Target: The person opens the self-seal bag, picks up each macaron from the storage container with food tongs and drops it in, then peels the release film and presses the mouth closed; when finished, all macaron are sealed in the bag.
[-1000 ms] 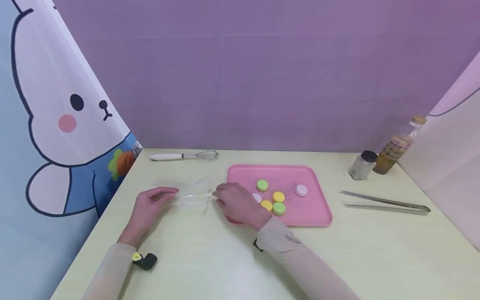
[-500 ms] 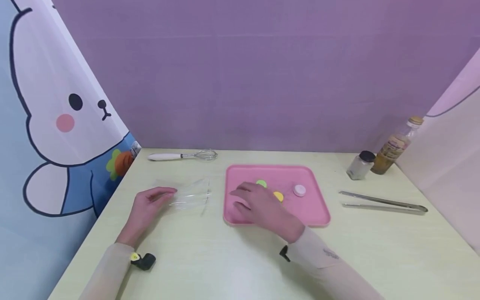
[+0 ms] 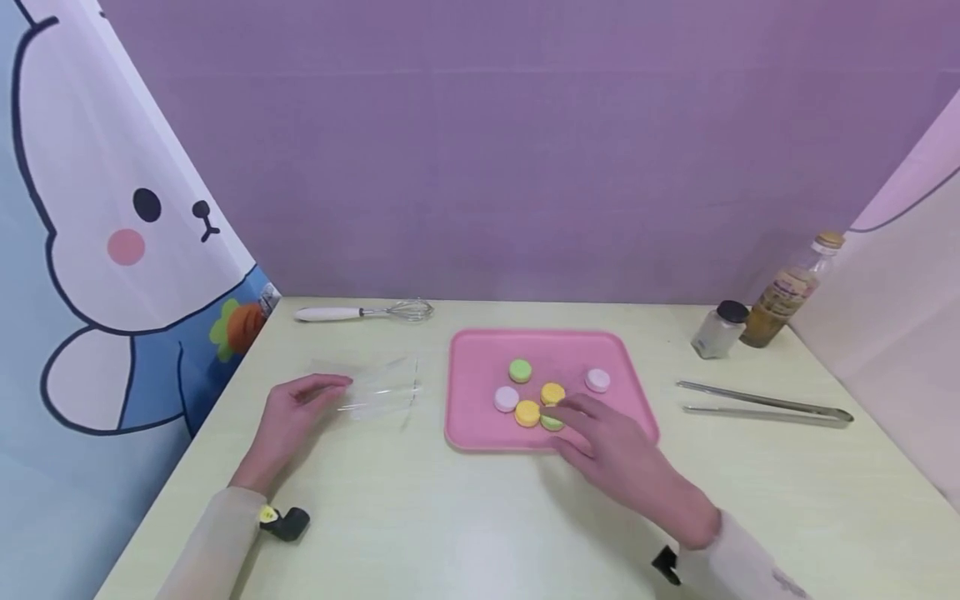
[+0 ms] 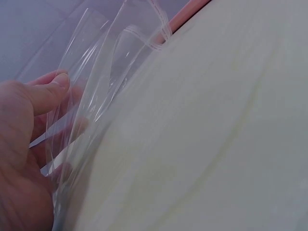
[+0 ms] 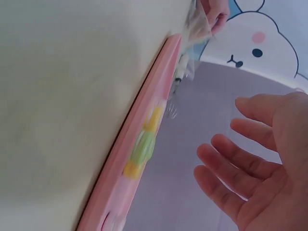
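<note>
In the head view, the left hand [image 3: 296, 421] is at left of centre, its fingers pinching the near edge of a clear plastic bag [image 3: 382, 387]; the bag extends from the fingertips toward the centre of the frame. The left wrist view shows the thumb on one face of the film and the other fingers behind it. The right hand [image 3: 630, 462], right of centre and low in the frame, holds nothing; its fingers are spread apart in the right wrist view. It reaches over the lower right part of a pink tray [image 3: 480, 354], which lies in the middle of the frame. Six macarons [image 3: 527, 413] lie on the tray, two green, two yellow and two pale lilac, the lower green one partly hidden by the right fingers. A whisk [image 3: 330, 314] lies at upper left on the table [image 3: 450, 525]. At right are metal tongs [image 3: 780, 405], with a black-lidded jar [image 3: 717, 336] and a corked bottle [image 3: 783, 300] above them. Purple cloth [image 3: 487, 167] fills the top.
</note>
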Demonstrator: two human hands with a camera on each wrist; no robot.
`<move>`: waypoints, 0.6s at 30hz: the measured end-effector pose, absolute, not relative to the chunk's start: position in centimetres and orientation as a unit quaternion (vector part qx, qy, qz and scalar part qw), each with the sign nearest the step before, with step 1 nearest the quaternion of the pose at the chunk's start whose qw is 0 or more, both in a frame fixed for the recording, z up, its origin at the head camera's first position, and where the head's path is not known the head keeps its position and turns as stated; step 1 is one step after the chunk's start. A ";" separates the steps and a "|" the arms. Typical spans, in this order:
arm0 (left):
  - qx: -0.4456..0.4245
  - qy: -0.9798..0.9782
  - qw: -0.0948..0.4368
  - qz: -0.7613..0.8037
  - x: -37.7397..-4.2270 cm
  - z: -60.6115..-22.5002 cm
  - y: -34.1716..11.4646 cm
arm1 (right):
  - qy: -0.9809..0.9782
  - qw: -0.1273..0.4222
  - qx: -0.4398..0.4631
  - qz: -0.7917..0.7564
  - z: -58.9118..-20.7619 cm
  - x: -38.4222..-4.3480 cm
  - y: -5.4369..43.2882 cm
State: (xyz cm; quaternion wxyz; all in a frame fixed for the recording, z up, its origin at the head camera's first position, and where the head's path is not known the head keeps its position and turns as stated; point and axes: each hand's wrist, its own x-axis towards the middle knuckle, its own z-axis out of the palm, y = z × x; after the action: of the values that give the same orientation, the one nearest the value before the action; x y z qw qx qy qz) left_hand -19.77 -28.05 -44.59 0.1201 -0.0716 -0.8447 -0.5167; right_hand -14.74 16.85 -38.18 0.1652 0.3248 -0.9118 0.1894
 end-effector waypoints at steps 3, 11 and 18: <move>-0.073 -0.844 0.121 -0.517 -19.7 -44.5 -27.9 | -0.913 0.169 0.311 0.200 -38.6 -14.1 18.5; -0.075 -0.843 0.120 -0.518 -19.7 -44.7 -28.0 | -0.916 0.177 0.280 0.227 -39.3 -12.2 22.6; -0.065 -0.844 0.119 -0.518 -19.7 -44.6 -27.8 | -0.915 0.197 0.250 0.249 -39.6 -10.8 26.9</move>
State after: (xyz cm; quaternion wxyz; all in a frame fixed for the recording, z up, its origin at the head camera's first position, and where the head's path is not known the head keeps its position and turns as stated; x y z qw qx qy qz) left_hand -19.70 -27.83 -44.60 0.1187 -0.0654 -0.8444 -0.5182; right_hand -10.81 26.87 -39.62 0.1969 0.2497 -0.9148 0.2490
